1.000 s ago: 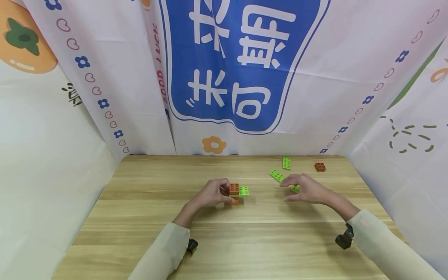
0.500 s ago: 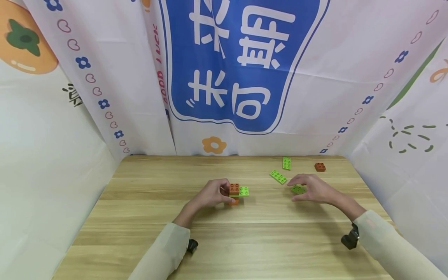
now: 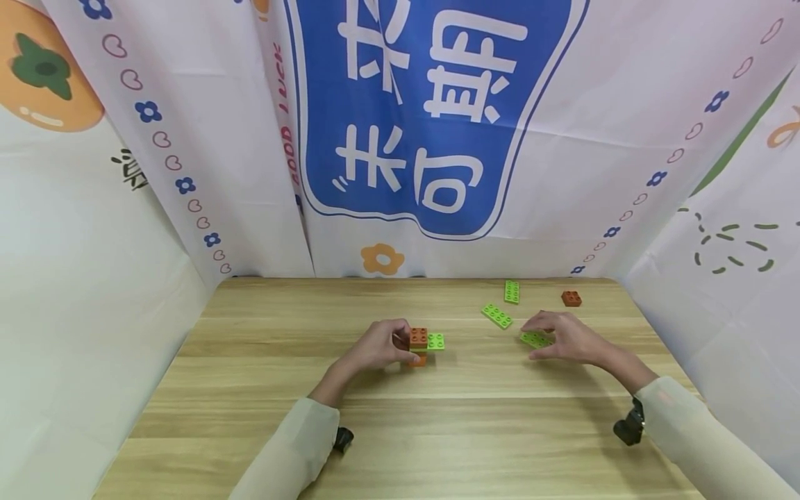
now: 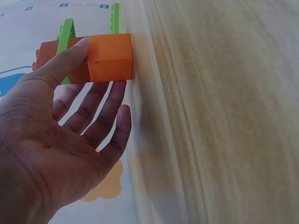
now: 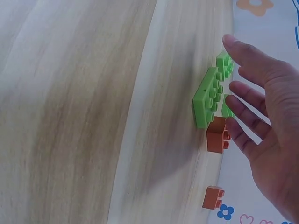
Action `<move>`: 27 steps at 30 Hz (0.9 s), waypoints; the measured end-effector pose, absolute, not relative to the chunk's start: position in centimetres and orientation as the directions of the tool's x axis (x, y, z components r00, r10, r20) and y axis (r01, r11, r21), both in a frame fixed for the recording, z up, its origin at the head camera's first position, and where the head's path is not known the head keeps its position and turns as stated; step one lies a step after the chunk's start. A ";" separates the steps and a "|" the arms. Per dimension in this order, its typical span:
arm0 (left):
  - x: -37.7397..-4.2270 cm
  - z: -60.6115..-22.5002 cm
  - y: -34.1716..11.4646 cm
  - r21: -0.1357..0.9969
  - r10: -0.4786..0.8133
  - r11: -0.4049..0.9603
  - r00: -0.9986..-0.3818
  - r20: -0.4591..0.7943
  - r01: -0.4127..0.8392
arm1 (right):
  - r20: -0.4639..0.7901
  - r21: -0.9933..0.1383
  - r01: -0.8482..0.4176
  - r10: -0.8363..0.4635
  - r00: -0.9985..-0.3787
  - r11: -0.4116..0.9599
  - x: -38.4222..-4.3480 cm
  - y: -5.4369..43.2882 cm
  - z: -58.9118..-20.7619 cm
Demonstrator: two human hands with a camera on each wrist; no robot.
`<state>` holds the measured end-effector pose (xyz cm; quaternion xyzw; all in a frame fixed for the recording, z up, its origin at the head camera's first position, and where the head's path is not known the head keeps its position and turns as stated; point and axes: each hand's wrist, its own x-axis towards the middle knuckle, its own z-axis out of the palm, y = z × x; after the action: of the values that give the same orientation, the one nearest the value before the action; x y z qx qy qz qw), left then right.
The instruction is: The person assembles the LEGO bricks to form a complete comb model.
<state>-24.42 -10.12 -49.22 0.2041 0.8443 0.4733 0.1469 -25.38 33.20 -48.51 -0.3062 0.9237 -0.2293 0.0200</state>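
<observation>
My left hand (image 3: 376,345) pinches a small stack of toy building bricks (image 3: 418,339) between thumb and fingers. In the left wrist view, an orange brick (image 4: 110,58) forms the bottom, with brown bricks and a green plate (image 4: 64,43) above it. That plate juts out to the right in the head view. My right hand (image 3: 565,338) is over a green studded plate (image 3: 534,339), partly covering it. The right wrist view has the thumb and fingers spread around that plate (image 5: 207,98), holding nothing. A brown brick (image 5: 217,135) appears beyond the plate there.
Two more green plates, one nearer (image 3: 496,316) and one farther (image 3: 512,292), lie left of and beyond my right hand. A brown brick (image 3: 571,298) sits at the back right of the wooden table (image 3: 437,430). Printed cloth walls (image 3: 562,180) enclose the table's back and sides.
My right hand has moved right and slightly nearer, from beside the middle green plate to over the nearest one. The left hand and its brick stack have stayed still.
</observation>
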 end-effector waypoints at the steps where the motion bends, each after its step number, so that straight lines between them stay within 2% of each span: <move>1: -24.4 -49.2 -10.1 0.859 0.483 0.469 -0.874 -0.056 0.205 | 0.103 -0.435 -0.557 -0.575 -0.812 0.708 -25.4 33.3 -48.6; 9: -24.3 -49.1 -10.1 0.849 0.484 0.481 -0.874 -0.047 0.220 | 0.086 -0.450 -0.528 -0.554 -0.828 0.720 -25.6 33.6 -48.7; 27: -24.4 -49.2 -10.2 0.851 0.490 0.474 -0.871 -0.041 0.227 | 0.122 -0.402 -0.561 -0.564 -0.816 0.724 -25.8 34.1 -50.1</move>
<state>-24.35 -10.24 -49.19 0.2115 0.8470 0.4670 0.1407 -25.80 34.10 -50.07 -0.3030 0.9284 -0.2151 0.0043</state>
